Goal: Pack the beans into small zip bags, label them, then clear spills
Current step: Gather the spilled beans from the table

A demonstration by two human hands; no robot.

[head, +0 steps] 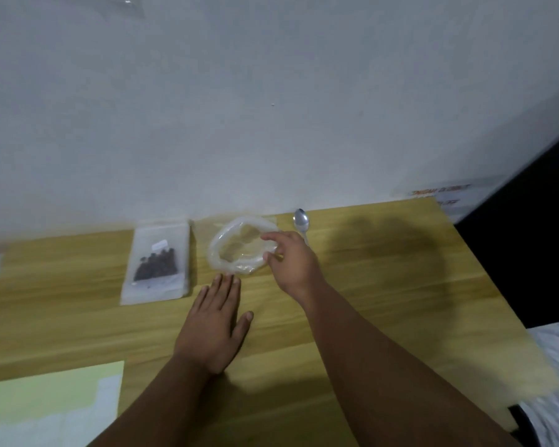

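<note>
Wooden table [384, 285] pushed up against a pale wall [239, 108], two containers on it. Toward the left, a small zip bag [152, 291] lies flat w/ a clump of dark beans [157, 262] inside, gathered in its middle & upper part; the lower part of the bag shows clear. A little white label [159, 245] sits on the bag just above the beans; too blurred to read. Just to the right of it, apart by a thin strip of wood, is a clear plastic bag [229, 243], mouth rolled open into a wide ring facing up. The table grain shows through it; can't tell if anything is in there. The right hand [292, 262] is at that bag's right rim, fingers curled, thumb & forefinger pinching the plastic edge. The left hand [212, 324] lies flat on the wood, palm down, fingers straight & together, tips just short of the open bag's near edge, holding nothing. Behind the right hand, nr the wall, a metal spoon [301, 221] lies bowl away from me, handle partly hidden by the knuckles. At the table's near left corner a pale yellow sheet [46, 391] w/ white rectangles on it. Off the right edge, some white cloth [555, 350].
</note>
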